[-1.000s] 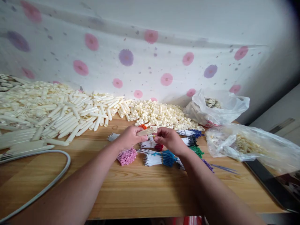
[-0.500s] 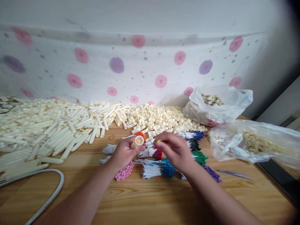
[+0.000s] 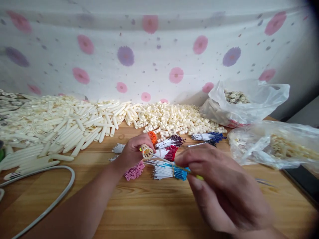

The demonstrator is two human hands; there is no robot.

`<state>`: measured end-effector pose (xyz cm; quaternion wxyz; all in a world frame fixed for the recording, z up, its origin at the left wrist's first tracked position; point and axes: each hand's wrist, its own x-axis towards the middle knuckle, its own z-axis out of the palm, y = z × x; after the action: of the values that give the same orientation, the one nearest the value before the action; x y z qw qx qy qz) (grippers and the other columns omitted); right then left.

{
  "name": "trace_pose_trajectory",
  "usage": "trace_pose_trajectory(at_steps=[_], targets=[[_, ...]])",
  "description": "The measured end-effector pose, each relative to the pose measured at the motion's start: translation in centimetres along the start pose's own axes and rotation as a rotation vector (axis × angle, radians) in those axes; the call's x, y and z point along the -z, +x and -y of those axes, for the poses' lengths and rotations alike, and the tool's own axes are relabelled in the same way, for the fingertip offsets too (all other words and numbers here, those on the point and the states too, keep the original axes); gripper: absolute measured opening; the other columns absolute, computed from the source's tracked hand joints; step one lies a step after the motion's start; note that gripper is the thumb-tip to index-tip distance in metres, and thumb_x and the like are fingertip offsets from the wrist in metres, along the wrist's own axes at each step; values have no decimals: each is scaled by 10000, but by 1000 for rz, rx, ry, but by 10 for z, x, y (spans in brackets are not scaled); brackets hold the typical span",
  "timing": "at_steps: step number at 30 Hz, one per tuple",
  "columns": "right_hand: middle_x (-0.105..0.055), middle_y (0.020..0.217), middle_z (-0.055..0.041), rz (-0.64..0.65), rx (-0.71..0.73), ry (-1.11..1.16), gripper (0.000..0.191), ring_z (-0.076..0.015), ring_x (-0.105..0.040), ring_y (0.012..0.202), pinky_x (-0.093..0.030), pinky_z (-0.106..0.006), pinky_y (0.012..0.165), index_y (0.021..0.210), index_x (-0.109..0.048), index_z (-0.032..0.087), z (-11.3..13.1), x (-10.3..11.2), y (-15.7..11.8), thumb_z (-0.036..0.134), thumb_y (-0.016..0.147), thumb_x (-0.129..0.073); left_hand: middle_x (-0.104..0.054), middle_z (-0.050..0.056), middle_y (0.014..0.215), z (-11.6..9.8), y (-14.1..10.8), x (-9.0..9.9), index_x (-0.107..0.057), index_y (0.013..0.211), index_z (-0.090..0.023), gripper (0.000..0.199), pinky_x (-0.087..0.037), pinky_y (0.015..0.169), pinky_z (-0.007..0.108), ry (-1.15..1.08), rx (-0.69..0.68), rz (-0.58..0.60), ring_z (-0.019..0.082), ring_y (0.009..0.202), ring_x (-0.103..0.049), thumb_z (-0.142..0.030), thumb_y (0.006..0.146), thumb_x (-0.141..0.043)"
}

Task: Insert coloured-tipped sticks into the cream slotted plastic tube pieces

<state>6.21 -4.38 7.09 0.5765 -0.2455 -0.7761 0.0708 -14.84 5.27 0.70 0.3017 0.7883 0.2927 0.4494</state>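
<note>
My left hand (image 3: 131, 151) is closed round a cream slotted plastic pen part (image 3: 147, 152), its round open end facing me. Some coloured bits show within its ring. My right hand (image 3: 221, 186), large and close to the camera, pinches a thin pen refill (image 3: 189, 171) with a yellow-green end between thumb and fingers. The refill's white tube slants up toward the pen part; whether it touches is unclear. Below and around my hands lie bundles of refills: red (image 3: 170, 153), light blue (image 3: 179, 173), pink (image 3: 134, 170), orange (image 3: 152, 136), dark brownish purple (image 3: 175, 140) and dark blue (image 3: 214, 136).
Long cream pen barrels (image 3: 82, 132) are heaped at the left, short slotted parts (image 3: 171, 116) along the back. Two plastic bags (image 3: 259, 108) of parts sit at the right beside a dark flat object (image 3: 299, 182). A white cable (image 3: 71, 177) curves at the front left.
My right hand has moved from beside the pen part toward the camera and right, still pinching the refill. It now covers the green and purple bundles. The view has tilted down slightly.
</note>
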Motion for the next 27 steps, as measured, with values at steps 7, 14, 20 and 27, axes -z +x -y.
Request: trace_pose_trajectory(at_steps=[7, 14, 20, 27], targets=[[-687, 875, -84, -5, 154, -19, 262, -180, -666, 809, -575, -326, 687, 1020, -559, 204, -19, -18, 1, 61, 804, -525, -552, 5, 624, -1, 1, -2, -613, 627, -184, 159, -409, 596, 292, -9, -6, 62, 150, 616, -510, -251, 758, -674], [-671, 900, -109, 43, 143, -121, 181, -171, -625, 790, -535, -304, 680, 964, -602, 136, -34, -32, -5, 64, 808, -545, -530, 7, 668, 4, 0, -2, -604, 646, -160, 204, -398, 639, 278, 30, 13, 96, 148, 666, -500, -300, 781, -663], [-589, 866, -73, 37, 81, -234, 165, -157, -548, 759, -467, -292, 638, 950, -649, 154, -47, -35, -10, 96, 819, -565, -528, 26, 807, 8, 0, 8, -613, 889, -155, 495, -405, 698, 284, 107, -76, 113, 173, 768, -508, -627, 764, -533], [-482, 782, -31, -1, -19, -190, 65, -120, -495, 712, -430, -248, 604, 783, -648, 145, -51, -32, -6, 113, 808, -598, -501, 24, 791, 1, 0, 9, -607, 898, -148, 472, -388, 686, 273, 251, -118, 93, 166, 766, -496, -566, 876, -389]])
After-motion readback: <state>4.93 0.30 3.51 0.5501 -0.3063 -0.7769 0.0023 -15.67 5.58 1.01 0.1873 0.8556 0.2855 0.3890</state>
